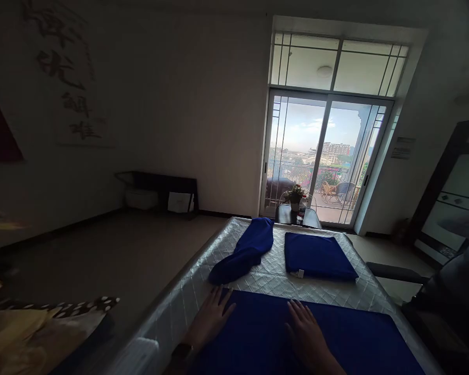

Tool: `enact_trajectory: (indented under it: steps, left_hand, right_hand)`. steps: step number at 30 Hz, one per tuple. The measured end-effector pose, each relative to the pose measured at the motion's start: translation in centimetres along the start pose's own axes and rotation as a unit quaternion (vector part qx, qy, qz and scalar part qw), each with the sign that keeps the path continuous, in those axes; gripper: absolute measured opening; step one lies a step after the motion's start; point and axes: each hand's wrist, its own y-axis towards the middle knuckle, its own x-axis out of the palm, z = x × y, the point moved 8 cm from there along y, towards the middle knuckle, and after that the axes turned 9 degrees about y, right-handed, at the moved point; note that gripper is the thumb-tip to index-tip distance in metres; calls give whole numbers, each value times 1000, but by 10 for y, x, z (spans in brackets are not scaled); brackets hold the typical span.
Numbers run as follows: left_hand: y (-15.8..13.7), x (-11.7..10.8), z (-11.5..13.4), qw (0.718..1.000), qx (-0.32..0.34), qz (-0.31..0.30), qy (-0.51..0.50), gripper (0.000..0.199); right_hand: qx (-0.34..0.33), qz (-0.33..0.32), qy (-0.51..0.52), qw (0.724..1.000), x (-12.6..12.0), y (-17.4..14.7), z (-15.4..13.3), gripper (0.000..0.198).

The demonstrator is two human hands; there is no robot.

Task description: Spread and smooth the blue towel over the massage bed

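A large blue cloth lies spread flat across the near part of a table with a shiny quilted silver cover. My left hand rests at the cloth's far left corner, palm down with fingers stretched out. Flat on the same cloth, nearer its middle, is my right hand, its fingers extended toward the far edge. Beyond them lies a neatly folded blue cloth with a small white tag. To its left is a loose, crumpled blue cloth, close to my left fingertips.
A small dark table with a potted plant and a bottle stands past the far end, before a glass sliding door. Pale fabric with a dotted border lies at lower left. A dark bench stands right.
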Motion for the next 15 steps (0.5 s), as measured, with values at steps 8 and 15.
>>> enact_trajectory:
  steps: [8, 15]
  left_hand:
    - [-1, -1, -2, 1000, -7, 8, 17, 70]
    - [-2, -3, -1, 1000, -11, 8, 21, 69]
  right_hand:
    - [15, -56, 7, 998, 20, 12, -23, 72]
    - [86, 38, -28, 995, -47, -37, 94, 65]
